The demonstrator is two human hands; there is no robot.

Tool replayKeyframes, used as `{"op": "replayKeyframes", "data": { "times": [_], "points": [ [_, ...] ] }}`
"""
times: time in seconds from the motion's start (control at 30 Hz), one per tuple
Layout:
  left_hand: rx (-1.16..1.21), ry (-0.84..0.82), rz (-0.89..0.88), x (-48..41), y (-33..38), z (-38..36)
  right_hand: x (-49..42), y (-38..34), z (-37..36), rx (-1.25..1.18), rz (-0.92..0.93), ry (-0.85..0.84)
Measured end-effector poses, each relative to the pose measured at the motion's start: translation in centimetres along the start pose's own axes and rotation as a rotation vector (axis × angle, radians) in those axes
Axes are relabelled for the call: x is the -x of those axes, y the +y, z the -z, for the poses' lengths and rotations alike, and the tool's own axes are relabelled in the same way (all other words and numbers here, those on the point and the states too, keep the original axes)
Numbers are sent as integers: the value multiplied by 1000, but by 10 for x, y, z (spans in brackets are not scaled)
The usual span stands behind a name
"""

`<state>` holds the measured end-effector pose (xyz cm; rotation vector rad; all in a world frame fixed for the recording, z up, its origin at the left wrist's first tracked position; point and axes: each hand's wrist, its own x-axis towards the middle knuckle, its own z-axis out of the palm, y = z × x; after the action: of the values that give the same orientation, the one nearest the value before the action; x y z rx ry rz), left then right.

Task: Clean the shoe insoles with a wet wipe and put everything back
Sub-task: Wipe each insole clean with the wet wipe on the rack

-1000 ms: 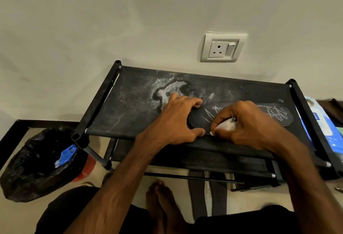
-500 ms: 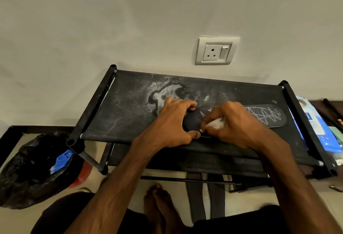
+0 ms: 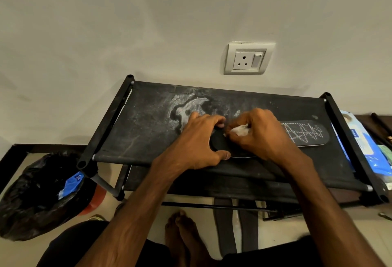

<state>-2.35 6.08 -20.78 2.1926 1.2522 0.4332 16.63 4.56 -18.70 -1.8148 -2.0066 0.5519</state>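
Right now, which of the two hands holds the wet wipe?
The right hand: it pinches the white wipe against the insole, while the left hand only grips the insole's rounded end.

Dusty black fabric shelf (image 3: 148, 135)
A dark patterned insole (image 3: 305, 134) lies flat on it, just right of the whitish stain (image 3: 186, 107).

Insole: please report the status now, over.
Left hand grips insole end on rack. Right hand pinches wet wipe against insole. Wipes pack aside, right of rack.
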Motion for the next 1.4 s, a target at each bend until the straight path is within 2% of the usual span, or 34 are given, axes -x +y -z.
{"op": "replayKeyframes", "data": {
  "times": [0.17,0.37,0.47,0.77,0.83,0.97,1.17,1.23,1.4],
  "points": [
    [10,22,-4,0,0,0,15,5,15,-22,3,-172],
    [44,-18,47,2,1,1,-3,1,-5,-24,-28,103],
    [43,-23,55,1,1,2,-14,1,-10,-13,-67,168],
    [36,-11,20,0,1,1,2,7,-2,-32,10,-169],
    [25,-8,15,1,2,1,-1,7,-2,-24,16,-129],
    [5,-15,24,0,2,2,-8,-3,-5,17,31,59],
    [13,-14,3,1,2,2,-4,4,-6,-94,94,-152],
    [9,-17,0,1,1,2,-6,5,-4,-84,102,-116],
    [17,-35,0,1,0,4,-16,15,-4,-61,31,102]
  ]
}}
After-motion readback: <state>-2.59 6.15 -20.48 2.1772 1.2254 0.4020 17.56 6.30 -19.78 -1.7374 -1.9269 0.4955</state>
